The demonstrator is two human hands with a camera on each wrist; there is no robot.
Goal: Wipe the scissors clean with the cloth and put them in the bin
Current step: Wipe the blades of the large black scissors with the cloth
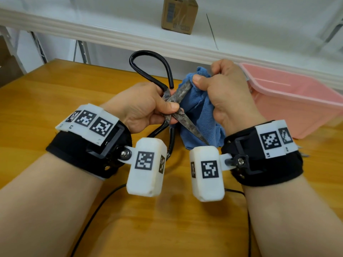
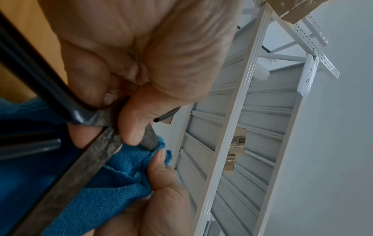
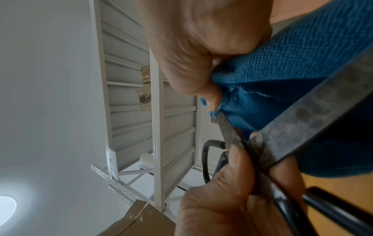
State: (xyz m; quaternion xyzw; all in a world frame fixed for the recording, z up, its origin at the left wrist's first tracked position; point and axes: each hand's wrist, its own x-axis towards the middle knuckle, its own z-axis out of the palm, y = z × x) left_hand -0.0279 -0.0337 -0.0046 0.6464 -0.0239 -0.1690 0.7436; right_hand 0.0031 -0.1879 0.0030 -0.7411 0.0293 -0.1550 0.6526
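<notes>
Large old scissors (image 1: 183, 123) with mottled grey blades and black loop handles (image 1: 146, 65) are held spread wide above the wooden table. My left hand (image 1: 148, 106) grips them at the pivot, thumb on top. My right hand (image 1: 220, 86) pinches a blue cloth (image 1: 202, 112) around the tip of the upper blade (image 1: 182, 91). The lower blade points down toward me. In the left wrist view my left hand (image 2: 129, 127) holds the pivot beside the blue cloth (image 2: 121, 180). In the right wrist view the right hand (image 3: 210, 89) bunches the cloth (image 3: 282, 83) against the blade (image 3: 230, 132).
A pink plastic bin (image 1: 289, 101) stands on the table (image 1: 55, 93) at the right, close to my right wrist. Behind the table a white shelf (image 1: 111, 34) carries a cardboard box (image 1: 179, 13). Black cables (image 1: 96, 210) trail over the near part of the table.
</notes>
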